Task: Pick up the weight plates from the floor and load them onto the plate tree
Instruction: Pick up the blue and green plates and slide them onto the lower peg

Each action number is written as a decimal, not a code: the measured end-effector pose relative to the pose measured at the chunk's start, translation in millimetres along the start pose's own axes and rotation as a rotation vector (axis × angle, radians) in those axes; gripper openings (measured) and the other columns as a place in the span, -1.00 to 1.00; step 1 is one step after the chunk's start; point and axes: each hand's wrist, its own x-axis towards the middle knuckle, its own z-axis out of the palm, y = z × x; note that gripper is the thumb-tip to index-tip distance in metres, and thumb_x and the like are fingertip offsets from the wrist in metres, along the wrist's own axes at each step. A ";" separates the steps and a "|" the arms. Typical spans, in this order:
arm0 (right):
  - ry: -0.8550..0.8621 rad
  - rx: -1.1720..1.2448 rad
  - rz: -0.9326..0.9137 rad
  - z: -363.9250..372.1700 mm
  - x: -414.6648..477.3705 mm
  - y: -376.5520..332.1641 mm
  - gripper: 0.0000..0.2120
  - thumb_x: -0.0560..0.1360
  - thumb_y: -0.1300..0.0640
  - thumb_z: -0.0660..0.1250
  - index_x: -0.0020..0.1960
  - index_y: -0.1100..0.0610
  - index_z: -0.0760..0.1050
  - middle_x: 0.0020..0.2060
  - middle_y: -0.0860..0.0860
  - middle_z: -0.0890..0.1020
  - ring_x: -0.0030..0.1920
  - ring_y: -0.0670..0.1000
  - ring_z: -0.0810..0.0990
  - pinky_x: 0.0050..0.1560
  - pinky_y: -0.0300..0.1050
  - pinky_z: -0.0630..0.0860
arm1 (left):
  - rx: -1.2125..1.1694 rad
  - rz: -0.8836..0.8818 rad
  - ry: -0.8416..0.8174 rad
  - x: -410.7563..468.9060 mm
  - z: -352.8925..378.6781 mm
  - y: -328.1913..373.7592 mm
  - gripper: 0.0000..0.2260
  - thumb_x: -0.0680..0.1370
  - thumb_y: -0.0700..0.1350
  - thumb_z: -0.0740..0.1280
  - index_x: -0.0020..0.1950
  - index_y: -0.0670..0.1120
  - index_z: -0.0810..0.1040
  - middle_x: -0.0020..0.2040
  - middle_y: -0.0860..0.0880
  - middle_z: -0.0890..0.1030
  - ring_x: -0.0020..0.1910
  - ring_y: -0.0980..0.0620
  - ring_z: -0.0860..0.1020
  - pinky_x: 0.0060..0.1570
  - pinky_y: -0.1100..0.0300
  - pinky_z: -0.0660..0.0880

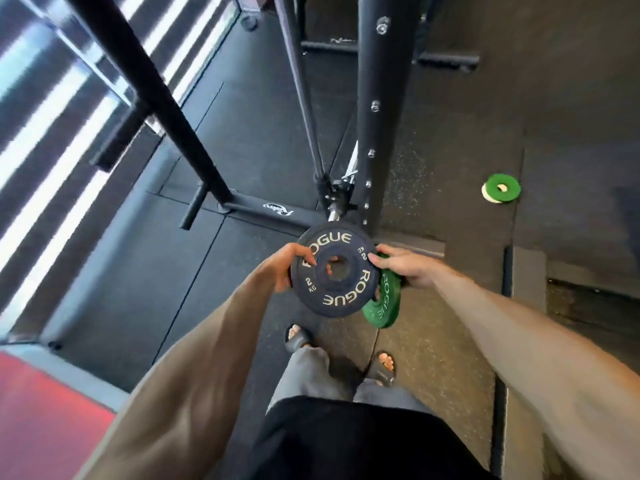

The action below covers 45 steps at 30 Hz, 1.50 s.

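I'm seeing the dark 2 kg plate point(349, 294) looking matt and rubbery, the green plate point(382, 306) showing the same dull finish, the black post point(377, 116) gleaming as smooth painted metal, floor mats point(433, 323) looking grainy, speckled rubber.

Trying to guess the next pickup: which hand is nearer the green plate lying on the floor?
Right. The right hand, holding another green plate, is down-left of the floor plate; the left hand, gripping the black plate, sits farther left.

Reaches forward and down with both arms, forearms bare, hands close together. Grips dark plate point(341, 296) at its left rim with left hand point(289, 266), thumb on face, fingers behind. Holds green plate point(382, 306) in right hand point(407, 268), fingers curled round edge.
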 end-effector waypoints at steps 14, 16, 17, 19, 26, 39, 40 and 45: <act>0.126 -0.608 -0.255 246.6 69.6 -187.4 -0.52 0.66 -0.08 0.18 0.49 0.14 0.32 0.37 0.06 0.49 0.28 0.03 0.50 0.17 -0.18 0.37 | -0.258 0.405 0.316 -67.7 -268.9 -24.8 -0.62 0.51 0.21 0.40 -0.01 -0.11 0.69 -0.15 -0.08 0.74 -0.22 0.01 0.70 -0.21 0.15 0.65; 0.170 -0.628 -0.286 273.5 79.0 -210.0 -0.58 0.67 -0.06 0.17 0.42 0.15 0.38 0.32 0.06 0.52 0.25 0.03 0.51 0.09 -0.20 0.33 | -0.258 0.469 0.416 -70.3 -301.4 -19.3 -0.63 0.50 0.21 0.41 -0.12 -0.11 0.67 -0.25 -0.04 0.72 -0.29 0.05 0.67 -0.30 0.22 0.61; 0.183 -0.633 -0.300 285.9 82.4 -221.2 -0.60 0.67 -0.06 0.17 0.40 0.15 0.39 0.30 0.07 0.54 0.24 0.05 0.52 0.07 -0.19 0.34 | -0.251 0.507 0.460 -70.1 -317.1 -15.6 -0.59 0.47 0.24 0.43 -0.13 -0.13 0.65 -0.24 -0.08 0.72 -0.27 0.02 0.66 -0.24 0.17 0.62; 0.223 -0.647 -0.322 308.6 91.1 -244.9 -0.64 0.67 -0.08 0.16 0.31 0.14 0.43 0.25 0.09 0.58 0.14 0.04 0.55 0.00 -0.17 0.34 | -0.234 0.580 0.536 -69.7 -347.7 -5.8 -0.48 0.39 0.32 0.45 -0.08 -0.16 0.65 -0.13 -0.20 0.71 -0.20 -0.02 0.63 -0.11 0.01 0.62; 0.328 -0.704 -0.338 358.4 144.7 -316.9 -0.63 0.66 -0.11 0.14 0.28 0.15 0.41 0.25 0.18 0.58 0.21 0.19 0.56 0.00 -0.04 0.38 | -0.158 0.656 0.637 -59.5 -440.7 35.3 -0.24 0.33 0.45 0.37 -0.06 -0.30 0.58 -0.15 -0.25 0.67 -0.25 -0.07 0.61 -0.13 -0.04 0.57; 0.357 -0.701 -0.255 412.3 269.1 -417.0 -0.66 0.66 -0.13 0.14 0.27 0.09 0.40 0.25 0.17 0.58 0.24 0.21 0.55 0.02 -0.05 0.38 | -0.030 0.565 0.642 7.4 -589.3 108.6 -0.13 0.26 0.57 0.29 -0.04 -0.26 0.61 -0.11 -0.23 0.68 -0.23 -0.12 0.65 -0.04 -0.13 0.60; 0.364 -0.696 -0.250 414.6 274.0 -423.3 -0.66 0.66 -0.12 0.14 0.28 0.10 0.40 0.26 0.17 0.58 0.25 0.21 0.54 0.04 -0.03 0.39 | -0.007 0.557 0.636 8.4 -596.9 116.0 -0.18 0.30 0.54 0.29 -0.05 -0.26 0.61 -0.13 -0.22 0.69 -0.22 -0.13 0.65 -0.07 -0.10 0.61; 0.409 -0.627 -0.210 432.2 295.1 -445.9 -0.68 0.66 -0.11 0.13 0.27 0.08 0.38 0.26 0.16 0.57 0.25 0.21 0.53 0.04 -0.02 0.39 | 0.086 0.589 0.563 20.7 -633.8 144.9 -0.52 0.50 0.22 0.40 -0.08 -0.24 0.59 -0.20 -0.14 0.65 -0.27 -0.04 0.57 -0.27 0.10 0.50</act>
